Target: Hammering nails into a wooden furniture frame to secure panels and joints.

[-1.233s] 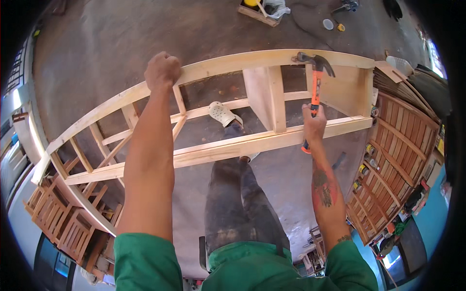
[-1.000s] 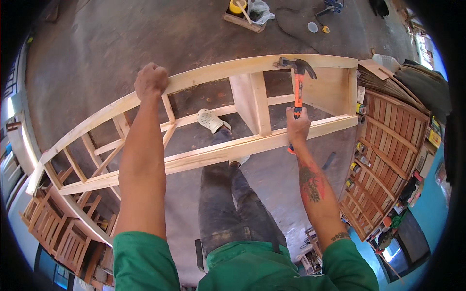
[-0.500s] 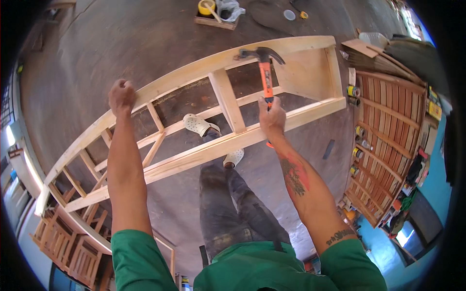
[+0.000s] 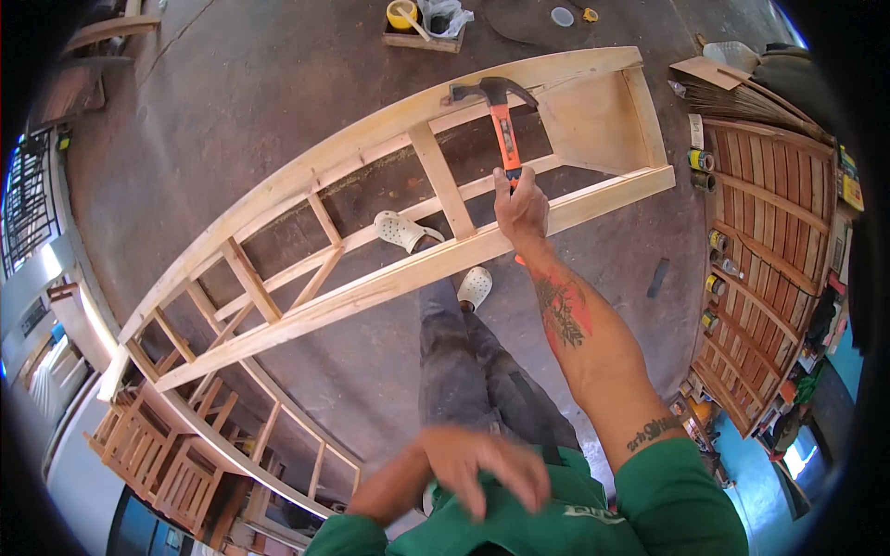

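My right hand is closed round the lower grip of a claw hammer with an orange and black handle. The hammer's dark head lies over the curved far rail of a long pale wooden frame; whether it touches the wood I cannot tell. My left hand is in front of my green shirt at the waist, blurred, with its fingers stretched and apart. Nothing shows in it. Slats cross between the frame's two rails, and a thin panel fills its right end.
My feet in pale clogs stand at the frame, one inside its outline. A slatted brown wooden panel with several small cans lies at right. Slatted wooden pieces and another curved frame are at lower left. A small box sits beyond.
My left hand has left the frame's far rail and come back to my waist. My right hand still holds the hammer over the far rail. The view has shifted slightly.
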Demonstrator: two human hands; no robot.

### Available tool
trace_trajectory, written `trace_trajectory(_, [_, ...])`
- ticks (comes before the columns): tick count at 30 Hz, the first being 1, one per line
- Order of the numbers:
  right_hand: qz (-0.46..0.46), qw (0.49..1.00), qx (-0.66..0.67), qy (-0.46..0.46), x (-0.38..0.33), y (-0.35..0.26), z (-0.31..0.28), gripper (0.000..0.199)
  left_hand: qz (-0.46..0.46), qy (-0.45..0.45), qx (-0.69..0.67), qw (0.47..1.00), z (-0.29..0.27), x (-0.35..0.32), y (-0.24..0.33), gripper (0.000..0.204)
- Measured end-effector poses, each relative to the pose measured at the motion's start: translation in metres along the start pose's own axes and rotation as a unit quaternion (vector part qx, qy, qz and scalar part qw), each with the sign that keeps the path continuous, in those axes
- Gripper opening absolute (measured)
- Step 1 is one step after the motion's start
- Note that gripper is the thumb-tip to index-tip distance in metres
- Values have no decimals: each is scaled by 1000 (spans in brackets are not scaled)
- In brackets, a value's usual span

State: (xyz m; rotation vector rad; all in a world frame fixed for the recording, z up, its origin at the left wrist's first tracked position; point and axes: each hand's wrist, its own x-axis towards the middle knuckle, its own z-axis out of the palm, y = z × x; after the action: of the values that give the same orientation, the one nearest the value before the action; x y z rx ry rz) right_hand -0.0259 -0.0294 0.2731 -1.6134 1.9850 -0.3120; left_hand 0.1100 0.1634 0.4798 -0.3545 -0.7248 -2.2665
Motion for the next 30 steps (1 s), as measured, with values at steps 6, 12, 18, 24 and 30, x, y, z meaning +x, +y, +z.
trace_trajectory(6, [11, 999, -37, 1, 1, 2, 4, 46, 270, -45, -174, 946, 88, 14, -21, 56])
trace_trajectory(12, [-16, 999, -28, 19, 4, 6, 7, 49, 120, 147, 105, 976, 102, -9, 6, 27])
trace_trajectory(18, [-3, 999, -42, 27, 5, 5, 7, 56, 271, 574, -172, 753, 123, 20, 5, 14])
trace_trajectory(24, [6, 999, -28, 15, 11, 16, 12, 61, 43, 442, -260, 857, 145, -30, -14, 29])
trace_trajectory(30, [-41, 997, -37, 59, 17, 18, 15, 54, 203, 324, -367, 848, 166, -22, -22, 37])
